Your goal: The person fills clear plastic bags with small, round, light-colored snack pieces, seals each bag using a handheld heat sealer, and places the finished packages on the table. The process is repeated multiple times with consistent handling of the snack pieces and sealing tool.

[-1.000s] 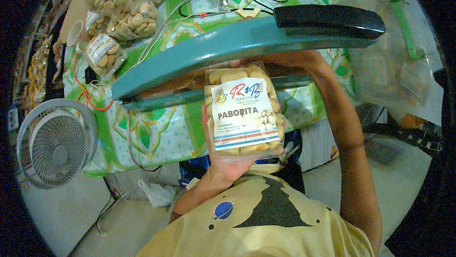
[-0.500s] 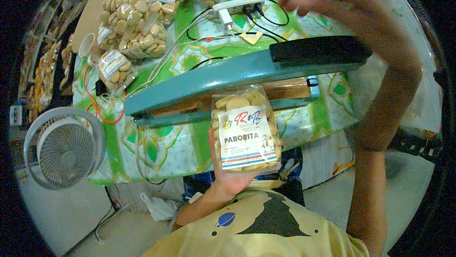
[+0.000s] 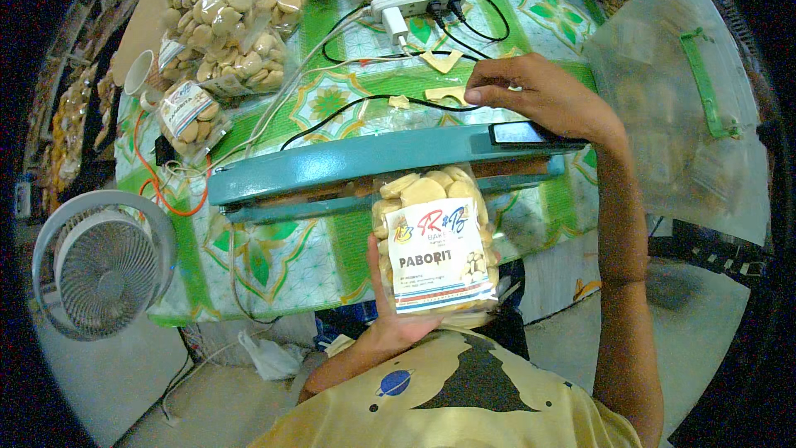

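Observation:
My left hand (image 3: 398, 324) is closed round the lower part of a clear bag of round, pale biscuits (image 3: 435, 237) with a white label, held upright. The bag's top reaches the front of a teal bar heat sealer (image 3: 356, 158). Whether its edge lies between the jaws, I cannot tell. My right hand (image 3: 543, 100) is over the far side of the sealer's black handle (image 3: 531, 133), fingers loosely bent and thumb a little apart, with nothing seen in them. Its fingertips come close to a pale yellow scrap (image 3: 448, 96) on the table.
Several filled biscuit bags (image 3: 220, 17) lie at the back left, beside a cup (image 3: 143, 75). A power strip (image 3: 419, 4) with plugs and cables sits behind the sealer. A grey fan (image 3: 108, 266) stands at the left, and a clear plastic sheet (image 3: 663, 75) is at the right.
My right hand has come down from above to the sealer's handle end, and the sealer's upper arm has lowered. The bag stays in my left hand, slightly nearer me.

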The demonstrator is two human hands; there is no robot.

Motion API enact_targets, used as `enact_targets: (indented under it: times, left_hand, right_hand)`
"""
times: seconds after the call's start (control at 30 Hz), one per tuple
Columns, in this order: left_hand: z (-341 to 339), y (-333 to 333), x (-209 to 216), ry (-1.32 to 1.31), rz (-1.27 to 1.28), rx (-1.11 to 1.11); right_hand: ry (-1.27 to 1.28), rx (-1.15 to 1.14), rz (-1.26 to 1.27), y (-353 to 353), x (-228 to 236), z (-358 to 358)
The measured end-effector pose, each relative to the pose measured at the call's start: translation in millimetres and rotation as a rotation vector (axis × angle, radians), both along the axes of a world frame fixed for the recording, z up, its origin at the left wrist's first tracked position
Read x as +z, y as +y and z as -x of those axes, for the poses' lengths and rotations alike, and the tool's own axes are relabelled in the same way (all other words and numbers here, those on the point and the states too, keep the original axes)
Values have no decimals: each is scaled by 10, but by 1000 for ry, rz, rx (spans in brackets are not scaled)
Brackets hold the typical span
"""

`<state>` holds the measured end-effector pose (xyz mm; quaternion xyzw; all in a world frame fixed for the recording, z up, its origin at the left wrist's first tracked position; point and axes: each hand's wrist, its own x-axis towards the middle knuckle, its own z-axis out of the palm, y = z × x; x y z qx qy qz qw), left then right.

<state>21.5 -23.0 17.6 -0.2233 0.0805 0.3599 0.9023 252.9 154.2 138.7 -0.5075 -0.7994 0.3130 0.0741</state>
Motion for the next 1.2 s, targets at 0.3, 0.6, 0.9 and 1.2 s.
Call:
enact_targets:
  times: [0.3, 0.6, 0.9, 1.2]
  left_hand:
    - [-42, 98, 121, 3, -113, -22]
    - [-72, 147, 227, 14, -88, -30]
    - [-44, 160, 252, -35, -68, -48]
    - [-57, 143, 204, 27, -104, -38]
  right_hand:
    - [-26, -72, -5, -26, -43, -1]
    - [62, -90, -109, -37, -141, -27]
    - [-34, -102, -10, -45, -34, -14]
    - [-29, -102, -20, -46, -32, -2]
